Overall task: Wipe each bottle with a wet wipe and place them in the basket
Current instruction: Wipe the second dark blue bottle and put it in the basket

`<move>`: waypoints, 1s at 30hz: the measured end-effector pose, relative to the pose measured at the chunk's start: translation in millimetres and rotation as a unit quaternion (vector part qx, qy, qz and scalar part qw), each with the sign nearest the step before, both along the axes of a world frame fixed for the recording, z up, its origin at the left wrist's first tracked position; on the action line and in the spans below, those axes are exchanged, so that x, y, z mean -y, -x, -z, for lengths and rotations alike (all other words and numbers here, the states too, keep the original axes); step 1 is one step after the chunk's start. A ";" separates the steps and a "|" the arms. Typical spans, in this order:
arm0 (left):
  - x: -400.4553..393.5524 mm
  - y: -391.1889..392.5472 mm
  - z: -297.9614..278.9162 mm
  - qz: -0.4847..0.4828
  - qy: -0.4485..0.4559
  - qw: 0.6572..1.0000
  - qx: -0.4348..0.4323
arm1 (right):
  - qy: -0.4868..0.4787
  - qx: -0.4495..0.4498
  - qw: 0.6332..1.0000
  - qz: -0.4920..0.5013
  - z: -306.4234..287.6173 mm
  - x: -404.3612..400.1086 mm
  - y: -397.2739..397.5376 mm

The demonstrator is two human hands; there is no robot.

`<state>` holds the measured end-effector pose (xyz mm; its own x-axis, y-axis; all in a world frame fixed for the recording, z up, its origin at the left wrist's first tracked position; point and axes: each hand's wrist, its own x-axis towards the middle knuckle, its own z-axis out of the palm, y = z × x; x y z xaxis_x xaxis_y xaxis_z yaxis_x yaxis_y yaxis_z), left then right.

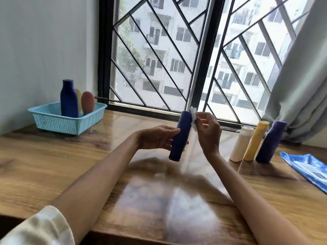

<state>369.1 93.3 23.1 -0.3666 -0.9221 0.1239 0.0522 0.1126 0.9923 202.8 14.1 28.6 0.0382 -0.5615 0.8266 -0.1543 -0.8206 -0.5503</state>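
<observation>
Held item: dark blue bottle (180, 136), tilted, cap end down toward the tabletop (53, 165), raised clear of the wood, roughly centre of view in front of the window (177, 59)

Left hand (155, 139): fingers (172, 130) curled round the lower half of the held bottle, thumb side on top; sleeve (39, 227) pale, checked, at the lower left edge

Right hand (209, 131): fingers (203, 121) pinched on a small white wet wipe (193, 114), which is pressed against the upper right side of the held bottle

Basket (58, 121): light blue plastic, mesh walls, far left on the tabletop near the wall. Contents, all upright: tall blue bottle (69, 98) in front, yellow bottle (79, 98) partly hidden behind it, reddish-brown bottle (88, 102) to the right

Awaiting items: three bottles in a row at the right, standing on the tabletop, just beside one another, appearing to lean rightward in the wide-angle view: white bottle (241, 144), yellow-capped bottle (254, 141), second dark blue bottle (269, 142)

Wipes pack (307, 167): blue and white, flat on the tabletop at the right edge, near the row of three

Surroundings: grey curtain (299, 76) hanging at the right of the window, black diagonal grille across the panes; tabletop glossy, wood-grain
</observation>
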 end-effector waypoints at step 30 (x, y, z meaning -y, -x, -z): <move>6.6 -32.5 0.4 -0.167 0.084 0.974 -0.126 | 0.192 -0.167 0.961 -0.108 19.3 -28.0 -25.4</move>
<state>401.6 86.7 22.7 0.0128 -0.9438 0.3302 0.2241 0.3246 0.9189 228.2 42.0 9.3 0.4183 -0.1668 0.8928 -0.0733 -0.9860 -0.1499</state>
